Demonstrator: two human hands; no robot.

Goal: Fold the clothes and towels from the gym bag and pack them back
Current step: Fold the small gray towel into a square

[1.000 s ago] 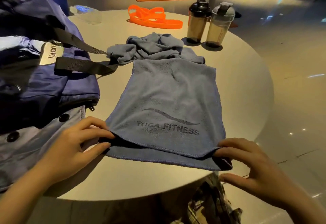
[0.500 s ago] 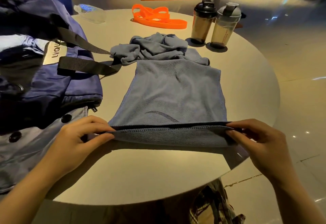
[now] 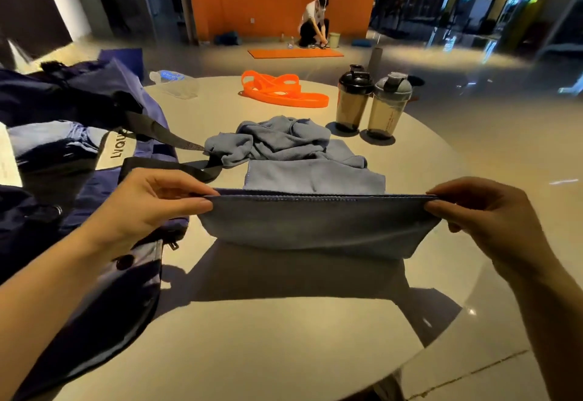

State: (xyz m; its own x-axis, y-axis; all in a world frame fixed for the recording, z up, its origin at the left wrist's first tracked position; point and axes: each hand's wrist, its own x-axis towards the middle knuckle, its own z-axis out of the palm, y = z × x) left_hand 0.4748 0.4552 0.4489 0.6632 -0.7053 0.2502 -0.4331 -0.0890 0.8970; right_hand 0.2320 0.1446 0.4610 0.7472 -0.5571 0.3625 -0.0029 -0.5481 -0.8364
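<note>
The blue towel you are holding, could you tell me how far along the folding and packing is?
Done: little visible; light blue cloth shows in the open gym bag. In hand: left hand and right hand each pinch a corner of the blue towel, its near edge lifted mid-fold. Left: a crumpled grey-blue towel on the table, then packing.

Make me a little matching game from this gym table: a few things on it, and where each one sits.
Things:
1. towel
2. orange band
3. gym bag
4. shaker bottles

Places:
A. left side of the table
B. far right, standing upright
C. held up by both hands
D. far middle, lying flat

Pairs: 1-C, 2-D, 3-A, 4-B
</note>
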